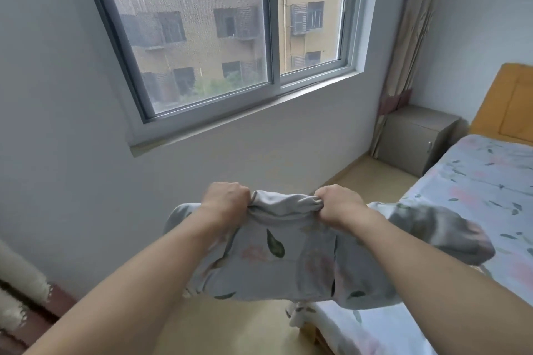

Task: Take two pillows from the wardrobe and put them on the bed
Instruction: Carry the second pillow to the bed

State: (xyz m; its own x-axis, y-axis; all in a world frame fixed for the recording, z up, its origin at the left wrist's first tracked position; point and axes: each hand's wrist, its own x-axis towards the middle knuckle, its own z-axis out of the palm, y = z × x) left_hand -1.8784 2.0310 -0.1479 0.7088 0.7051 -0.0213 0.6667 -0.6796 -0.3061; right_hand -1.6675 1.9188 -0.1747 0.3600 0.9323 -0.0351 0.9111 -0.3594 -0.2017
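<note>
Left hand [223, 202] fisted, fingers curled round the top edge of the pillow [288, 262], bunching the fabric. Pillow is pale grey with leaf and pink flower print, held up in the air between both arms, hanging down from the grip, ends flopping out left and right. Right hand [336, 204] likewise clenched on the same top edge, near the left one. Pillow's right end hangs over the bed's [476, 179] near left edge; contact can't tell. Bed has matching floral sheet, orange headboard [507, 106] at far end. Window [230, 37] on wall behind hands; grey nightstand [415, 138] in far corner beside the headboard, curtain [409, 37] above it.
</note>
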